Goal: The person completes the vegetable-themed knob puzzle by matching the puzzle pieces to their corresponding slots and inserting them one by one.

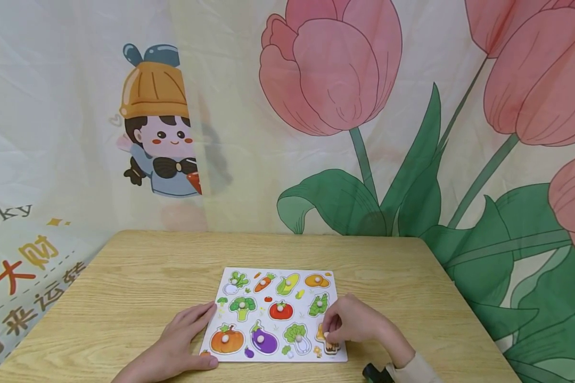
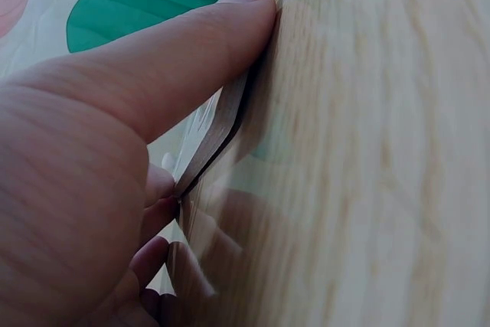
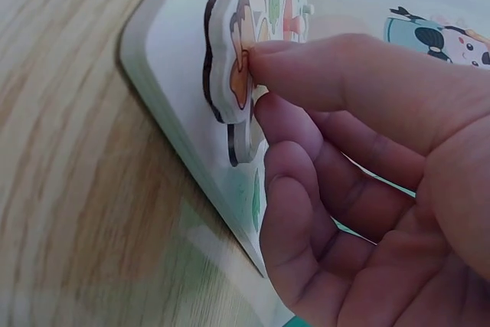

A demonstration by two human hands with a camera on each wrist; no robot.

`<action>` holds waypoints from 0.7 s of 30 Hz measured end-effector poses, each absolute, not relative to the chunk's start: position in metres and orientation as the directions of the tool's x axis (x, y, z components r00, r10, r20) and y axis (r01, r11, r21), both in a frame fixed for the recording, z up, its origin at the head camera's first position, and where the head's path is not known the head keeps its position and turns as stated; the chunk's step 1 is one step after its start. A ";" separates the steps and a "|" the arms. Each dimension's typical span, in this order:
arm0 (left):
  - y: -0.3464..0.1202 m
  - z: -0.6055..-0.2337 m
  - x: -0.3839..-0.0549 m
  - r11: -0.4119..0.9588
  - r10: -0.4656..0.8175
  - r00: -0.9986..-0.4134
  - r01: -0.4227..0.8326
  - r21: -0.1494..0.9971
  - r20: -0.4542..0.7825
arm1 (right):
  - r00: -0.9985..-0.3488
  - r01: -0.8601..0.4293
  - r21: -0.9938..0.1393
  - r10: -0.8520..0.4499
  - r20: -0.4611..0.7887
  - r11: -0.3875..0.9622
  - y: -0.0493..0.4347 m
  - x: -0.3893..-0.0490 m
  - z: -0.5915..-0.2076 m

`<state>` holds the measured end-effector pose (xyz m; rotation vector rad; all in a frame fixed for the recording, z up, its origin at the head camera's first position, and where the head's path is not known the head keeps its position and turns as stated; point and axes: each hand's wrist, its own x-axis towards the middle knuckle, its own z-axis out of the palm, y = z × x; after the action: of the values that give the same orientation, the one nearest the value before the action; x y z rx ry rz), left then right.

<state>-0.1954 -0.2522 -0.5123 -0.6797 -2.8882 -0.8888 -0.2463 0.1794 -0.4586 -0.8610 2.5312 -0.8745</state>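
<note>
A white puzzle board [image 1: 268,359] with knobbed vegetable pieces lies on the table. My right hand [image 1: 356,322] is over its near right corner, thumb and forefinger pinching the knob of a mushroom puzzle piece [image 3: 242,59]. In the right wrist view that piece stands raised from the board's surface, overlapping its outline there. My left hand [image 1: 184,340] lies at the board's left side, thumb [image 2: 230,28] against the near edge and fingers along the left edge. Close to the right hand are the bok choy piece [image 1: 295,333] and a leafy green piece [image 1: 318,305].
Pumpkin [image 1: 227,343], eggplant [image 1: 267,344], tomato [image 1: 280,314], broccoli, carrot, corn, potato and radish-like pieces sit in the board. A wooden table [image 1: 148,287] surrounds it. A printed cloth [image 1: 239,159] hangs behind. A black object [image 1: 376,374] shows by the right sleeve.
</note>
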 end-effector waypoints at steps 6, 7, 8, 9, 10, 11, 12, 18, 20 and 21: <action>-0.252 -0.511 -0.195 0.744 0.404 -0.897 0.436 0.507 0.178 | -0.759 -0.438 -0.648 -0.643 -0.105 0.623 0.180 -0.247 -0.459; -0.252 -0.511 -0.195 0.744 0.403 -0.898 0.434 0.508 0.176 | -0.758 -0.439 -0.649 -0.644 -0.104 0.622 0.180 -0.247 -0.459; -0.252 -0.511 -0.195 0.742 0.400 -0.901 0.427 0.516 0.170 | -0.757 -0.440 -0.650 -0.645 -0.103 0.620 0.180 -0.247 -0.459; -0.252 -0.510 -0.195 0.741 0.398 -0.903 0.422 0.523 0.164 | -0.757 -0.440 -0.650 -0.645 -0.102 0.619 0.180 -0.247 -0.459; -0.252 -0.510 -0.196 0.741 0.396 -0.905 0.416 0.527 0.158 | -0.757 -0.440 -0.651 -0.646 -0.102 0.619 0.180 -0.247 -0.459; -0.252 -0.510 -0.196 0.742 0.395 -0.906 0.412 0.529 0.151 | -0.757 -0.439 -0.652 -0.645 -0.102 0.619 0.180 -0.247 -0.458; -0.252 -0.510 -0.196 0.743 0.393 -0.908 0.405 0.533 0.144 | -0.757 -0.437 -0.653 -0.645 -0.103 0.618 0.180 -0.246 -0.458; -0.252 -0.510 -0.197 0.744 0.391 -0.912 0.393 0.541 0.125 | -0.762 -0.418 -0.665 -0.637 -0.115 0.619 0.179 -0.246 -0.459; -0.252 -0.510 -0.196 0.744 0.394 -0.911 0.395 0.539 0.124 | -0.763 -0.416 -0.663 -0.635 -0.118 0.623 0.179 -0.246 -0.460; -0.252 -0.510 -0.196 0.744 0.395 -0.910 0.396 0.538 0.124 | -0.763 -0.416 -0.662 -0.635 -0.119 0.624 0.179 -0.246 -0.460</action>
<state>-0.1963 -0.2517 -0.5099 -0.6655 -2.9321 -0.9053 -0.2460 0.1786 -0.4600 -0.8422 2.5078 -0.8961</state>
